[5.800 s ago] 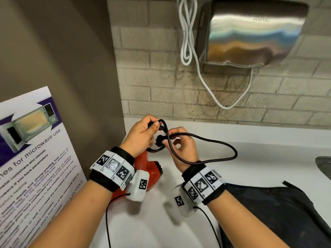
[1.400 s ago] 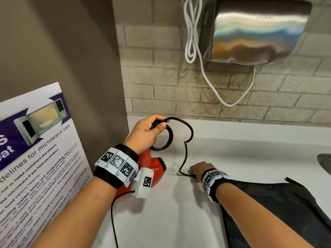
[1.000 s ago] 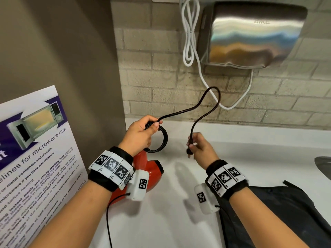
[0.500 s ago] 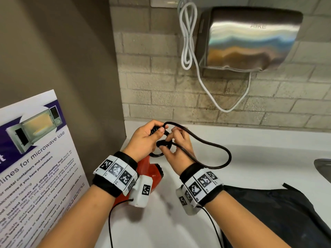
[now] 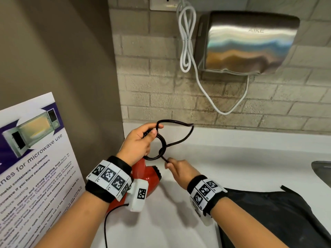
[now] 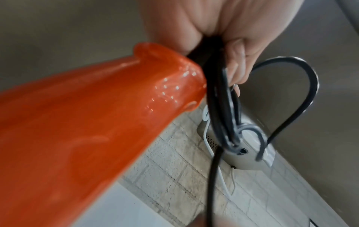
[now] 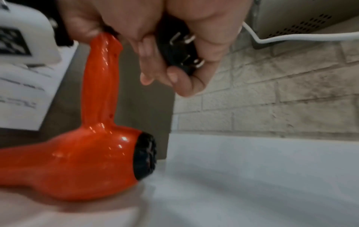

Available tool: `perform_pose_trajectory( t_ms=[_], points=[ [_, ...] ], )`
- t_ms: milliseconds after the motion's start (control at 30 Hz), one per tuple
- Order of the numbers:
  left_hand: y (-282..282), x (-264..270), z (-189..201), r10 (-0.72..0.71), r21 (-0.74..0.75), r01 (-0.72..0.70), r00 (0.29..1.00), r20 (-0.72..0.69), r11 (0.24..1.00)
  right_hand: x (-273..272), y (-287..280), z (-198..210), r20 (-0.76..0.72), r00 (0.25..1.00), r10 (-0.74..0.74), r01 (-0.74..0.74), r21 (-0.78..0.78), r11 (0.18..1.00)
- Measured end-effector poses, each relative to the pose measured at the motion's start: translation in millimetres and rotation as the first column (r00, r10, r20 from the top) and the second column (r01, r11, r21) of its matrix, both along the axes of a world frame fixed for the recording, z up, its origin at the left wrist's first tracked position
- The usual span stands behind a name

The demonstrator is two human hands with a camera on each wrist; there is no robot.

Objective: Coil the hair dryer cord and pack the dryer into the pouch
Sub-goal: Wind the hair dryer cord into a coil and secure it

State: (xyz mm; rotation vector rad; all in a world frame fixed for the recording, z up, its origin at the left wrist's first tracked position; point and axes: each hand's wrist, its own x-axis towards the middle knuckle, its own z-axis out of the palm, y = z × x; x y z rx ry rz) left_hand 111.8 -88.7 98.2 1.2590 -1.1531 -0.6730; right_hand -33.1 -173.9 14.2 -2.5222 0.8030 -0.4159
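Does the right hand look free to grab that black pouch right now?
Probably not yet. The right hand is closed around the cord's plug, so it is occupied. The black pouch lies open to reach on the counter, beside that forearm, with nothing on top.

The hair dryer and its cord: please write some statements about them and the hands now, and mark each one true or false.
1. The left hand holds loops of the black cord. True.
2. The right hand holds the plug. True.
3. The red hair dryer is inside the black pouch. False: it stands on the white counter, left of the pouch.
4. The black cord is plugged into the wall socket. False: the plug is in the right hand's grip.
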Motion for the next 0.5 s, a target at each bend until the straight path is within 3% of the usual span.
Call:
perform_pose_trajectory(
  t_ms=[133,200,267,367,433,500],
  points=[
    [-3.7,-1.9,0.5,0.065,-0.015,-0.066,0.996,-0.056,0.998,-7.2,-13.9,-23.0,-0.254,0.959,-0.123,0.166,0.155,0.974],
    [-3.8,-0.5,1.4,0.091,-0.020,-0.094,0.991,-0.098,0.995,-11.1,-14.4,-31.3,-0.504,0.859,-0.093,0.168,0.106,0.980],
    [-3.0,1.9,1.5,0.102,-0.029,-0.106,0.988,-0.120,0.994,-15.1,-12.9,-37.3,-0.618,0.781,-0.089,0.160,0.060,0.985],
    [-1.9,4.1,1.4,0.095,-0.029,-0.099,0.989,-0.109,0.995,-15.5,-11.9,-30.9,-0.463,0.878,-0.124,0.189,0.099,0.977],
    [-2.9,4.1,1.2,0.091,-0.022,-0.093,0.992,-0.088,0.995,-8.7,-10.7,-17.4,-0.194,0.972,-0.136,0.170,0.174,0.970],
    [-4.2,2.8,0.8,0.089,-0.018,-0.090,0.993,-0.073,0.996,0.7,-4.5,3.8,0.154,0.982,-0.106,0.063,0.261,0.963]
  ],
)
